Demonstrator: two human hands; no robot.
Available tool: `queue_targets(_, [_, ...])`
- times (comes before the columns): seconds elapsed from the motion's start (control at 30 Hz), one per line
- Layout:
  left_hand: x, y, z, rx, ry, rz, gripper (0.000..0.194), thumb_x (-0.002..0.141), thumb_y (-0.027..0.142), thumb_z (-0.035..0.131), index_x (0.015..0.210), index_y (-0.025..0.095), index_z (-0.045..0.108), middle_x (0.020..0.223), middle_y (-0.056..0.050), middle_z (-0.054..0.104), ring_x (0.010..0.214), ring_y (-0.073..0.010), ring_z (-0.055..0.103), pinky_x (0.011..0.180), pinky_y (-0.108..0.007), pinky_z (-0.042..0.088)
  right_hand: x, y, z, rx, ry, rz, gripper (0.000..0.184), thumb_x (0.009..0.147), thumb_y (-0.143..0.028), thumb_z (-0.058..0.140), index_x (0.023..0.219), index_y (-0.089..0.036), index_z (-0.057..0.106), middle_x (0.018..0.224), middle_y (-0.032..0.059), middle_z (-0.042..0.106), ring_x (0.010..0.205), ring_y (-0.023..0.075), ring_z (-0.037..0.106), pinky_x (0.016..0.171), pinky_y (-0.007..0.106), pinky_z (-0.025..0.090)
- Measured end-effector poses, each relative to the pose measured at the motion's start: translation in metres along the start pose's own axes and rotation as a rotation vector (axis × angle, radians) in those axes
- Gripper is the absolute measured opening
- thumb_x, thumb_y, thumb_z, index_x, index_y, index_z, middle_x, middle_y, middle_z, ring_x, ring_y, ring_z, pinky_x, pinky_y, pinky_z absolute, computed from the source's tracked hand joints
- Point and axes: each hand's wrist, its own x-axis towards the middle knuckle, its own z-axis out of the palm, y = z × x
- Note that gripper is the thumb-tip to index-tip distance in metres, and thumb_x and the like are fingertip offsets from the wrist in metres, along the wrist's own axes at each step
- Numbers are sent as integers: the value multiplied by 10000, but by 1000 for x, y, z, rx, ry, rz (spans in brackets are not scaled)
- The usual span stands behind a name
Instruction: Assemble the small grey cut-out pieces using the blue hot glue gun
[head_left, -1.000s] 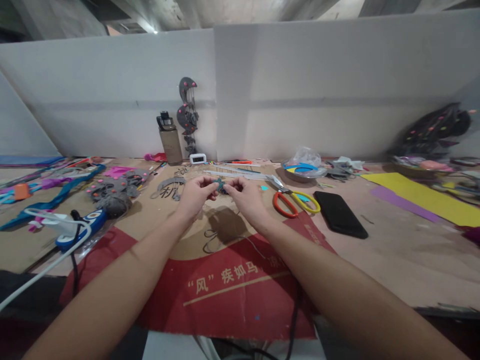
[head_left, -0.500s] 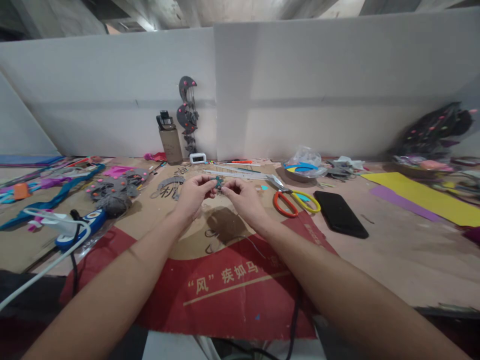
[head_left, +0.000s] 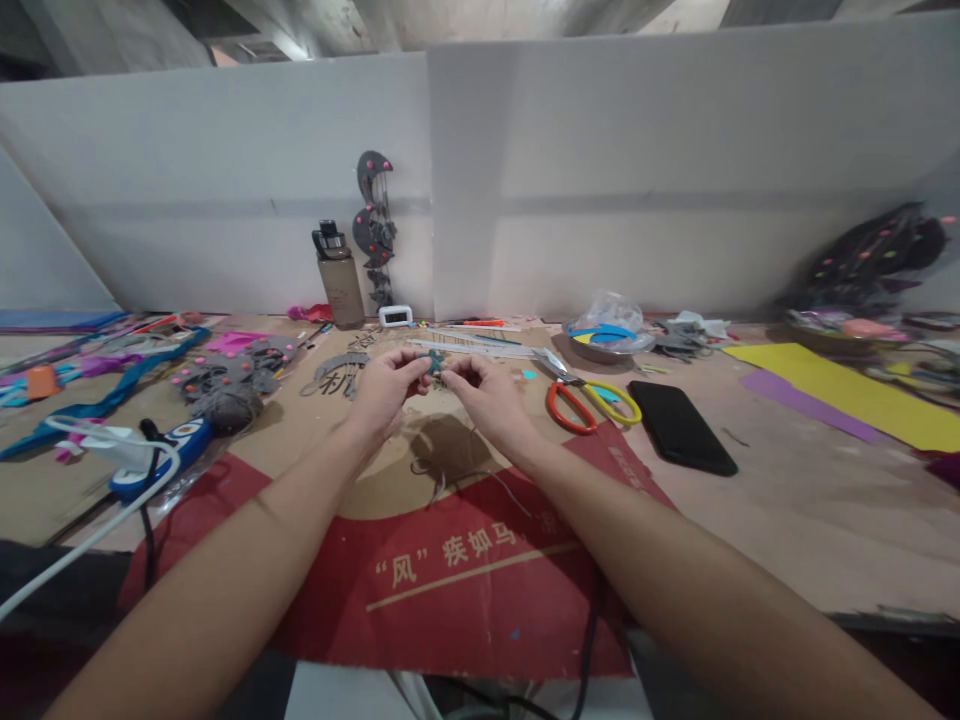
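A small teal piece [head_left: 434,362] is pinched between the thumb and fingers of my left hand [head_left: 388,388]. It looks like a little cut-out shape, too small to make out fully. Close on its right, my right hand [head_left: 489,398] is closed with thumb and fingertips together, by the edge of the piece. What those fingertips grip is too small to tell. Both hands are raised over a brown and red cardboard sheet [head_left: 450,620]. Below them, a thin pale cord [head_left: 506,488] lies curled on the cardboard, partly in the hands' shadow.
Scissors [head_left: 574,405] with red and yellow handles lie at the right, beside a black phone [head_left: 681,427]. Behind are a bottle [head_left: 341,285], a small white clock [head_left: 395,317] and a bowl [head_left: 611,345]. A blue power strip [head_left: 165,458] and grey yarn [head_left: 227,408] lie left.
The hands stay almost in place, with only small finger movements around the teal piece. Beneath them, the loose cord on the cardboard has shifted and now reads as a different curl.
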Motion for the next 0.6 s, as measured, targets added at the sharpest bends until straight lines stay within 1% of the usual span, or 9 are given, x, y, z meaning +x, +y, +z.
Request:
queue_targets(0.17, [5,3,-7,-44,23,25,220,593,251,739,720,136,602,573,10,568,498,-64,501,493,-197,393,-3,-8,-3,-91,-156,-118,337,857,-384,420,640,-198,597,705,8,600,726,141,530,707,273,366])
queue_targets(0.23, [9,4,-12,-81,39,53,223,592,248,738,734,140,605,568,17,563,494,-60,497,470,-187,366,-2,-7,-7,-111,-138,-67,418,861,-432,399,556,-194,556,634,9,577,677,146,530,686,278,365])
queue_targets(0.3, [12,4,-16,-120,55,72,217,590,239,736,739,148,607,558,27,549,486,-57,490,444,-181,334,2,-2,-13,-189,-47,42,434,847,-474,399,535,-196,516,573,7,541,612,151,508,635,282,356])
queue_targets(0.37, [14,5,-19,-154,64,77,214,584,229,738,740,154,611,556,34,538,480,-54,479,430,-180,318,8,7,-18,-350,74,111,335,804,-464,471,611,-196,528,644,24,566,663,172,515,648,293,359])
queue_targets(0.4, [15,5,-19,-169,67,77,217,579,224,741,742,155,615,561,36,535,477,-51,470,427,-180,315,10,13,-21,-439,127,130,262,769,-440,526,687,-192,547,743,50,594,743,194,530,688,307,367])
queue_targets(0.43, [15,5,-19,-181,69,80,222,574,221,745,744,155,619,571,38,534,474,-47,461,425,-179,314,12,18,-23,-526,161,163,248,733,-428,570,757,-182,556,836,86,603,821,224,533,728,329,371])
queue_targets(0.47, [15,5,-19,-189,72,82,228,568,219,749,747,154,623,584,37,536,473,-43,454,423,-178,314,14,25,-24,-593,167,209,278,712,-428,593,807,-169,560,895,122,599,876,252,530,757,355,372])
queue_targets(0.53, [15,5,-18,-190,77,88,234,566,222,752,753,154,629,607,34,541,470,-38,442,419,-178,310,14,36,-24,-646,111,281,323,694,-434,613,845,-153,565,923,161,594,910,281,533,772,382,377])
queue_targets(0.6, [14,5,-17,-180,80,90,231,576,230,748,760,155,631,605,32,539,464,-38,432,416,-181,304,12,46,-23,-631,53,269,315,681,-391,634,880,-155,569,921,162,600,891,276,547,743,373,390])
